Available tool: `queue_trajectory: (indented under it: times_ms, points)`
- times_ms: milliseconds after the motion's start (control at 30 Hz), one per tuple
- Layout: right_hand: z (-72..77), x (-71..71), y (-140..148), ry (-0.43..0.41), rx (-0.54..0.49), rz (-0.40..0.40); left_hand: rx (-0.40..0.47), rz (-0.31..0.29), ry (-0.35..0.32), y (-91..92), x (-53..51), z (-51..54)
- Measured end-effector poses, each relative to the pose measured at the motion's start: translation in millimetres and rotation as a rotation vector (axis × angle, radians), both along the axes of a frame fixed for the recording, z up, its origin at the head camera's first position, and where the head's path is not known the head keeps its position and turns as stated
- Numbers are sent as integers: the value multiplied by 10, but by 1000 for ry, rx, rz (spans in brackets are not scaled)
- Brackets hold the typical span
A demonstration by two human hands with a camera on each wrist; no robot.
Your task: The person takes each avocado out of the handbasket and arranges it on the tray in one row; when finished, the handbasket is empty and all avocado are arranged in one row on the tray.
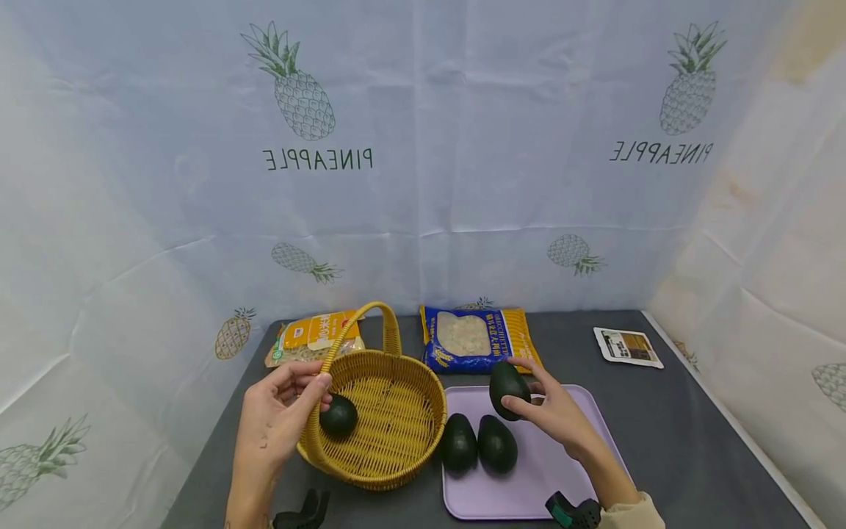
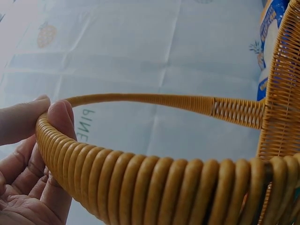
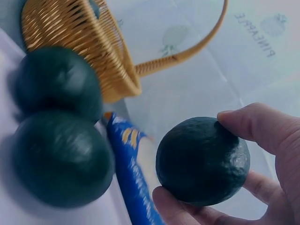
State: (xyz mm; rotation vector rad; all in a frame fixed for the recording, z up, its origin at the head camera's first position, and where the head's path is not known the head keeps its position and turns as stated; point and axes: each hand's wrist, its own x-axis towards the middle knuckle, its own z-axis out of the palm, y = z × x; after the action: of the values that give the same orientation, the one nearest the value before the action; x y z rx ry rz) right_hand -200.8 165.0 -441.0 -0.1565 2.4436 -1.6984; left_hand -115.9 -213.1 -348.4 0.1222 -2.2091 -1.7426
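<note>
L hand point(image 1: 274, 411) has thumb + fingers pinched on the handle point(image 1: 391, 334) of a yellow woven basket point(image 1: 377, 481), near its L side. L wrist view agrees: thumb and fingertips on the wrapped rim of the handle. Basket's upright on the dark tabletop point(image 1: 700, 433), L of the tray, handle arched up over it. One dark green avocado point(image 1: 340, 417) sits inside at the L wall, just by the L hand's fingers; can't tell if they touch.

R hand point(image 1: 545, 404) has another one, the held avocado point(image 1: 509, 389), between thumb and fingers, up off the surface, over the far L part of the lilac tray point(image 1: 548, 485). It's approx. upright, slightly tilted. R wrist view shows thumb on one side, fingers on the other.

2 more, the tray avocados point(image 1: 497, 445), lie side by side at the tray's L edge, next to the basket; can't tell if they touch.

Back row: orange bag point(image 1: 317, 334) behind the basket, partly hidden by the handle; blue/yellow bag point(image 1: 476, 338) behind the tray; small white packet point(image 1: 628, 347) far R, well apart from the rest. Cloth backdrop point(image 1: 463, 191) w/ pineapple prints, lettering mirrored. Beige sleeve point(image 1: 634, 514) on the R arm.
</note>
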Motion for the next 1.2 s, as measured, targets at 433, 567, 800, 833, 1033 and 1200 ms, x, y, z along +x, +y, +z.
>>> queue_trajectory:
  times_ms: [433, 567, 800, 833, 1033, 1200]
  points:
    - [-274, 148, 208, -75, 158, -93, -9, 15, 9, 9, 0, 7]
    - [-379, 184, 232, -64, 193, -113, -5, 12, 13, 7, -4, 9]
    - [-524, 224, 230, -27, 323, -135, 6, 2, 9, 4, -4, 5]
    - [-533, 226, 227, -26, 332, -135, 7, 3, 5, 3, -6, 4]
    - [-529, 229, 202, -11, 382, -120, 11, 7, -8, 6, -14, -5]
    - [-483, 229, 185, 4, 429, -87, 9, 7, -3, 5, -11, -6]
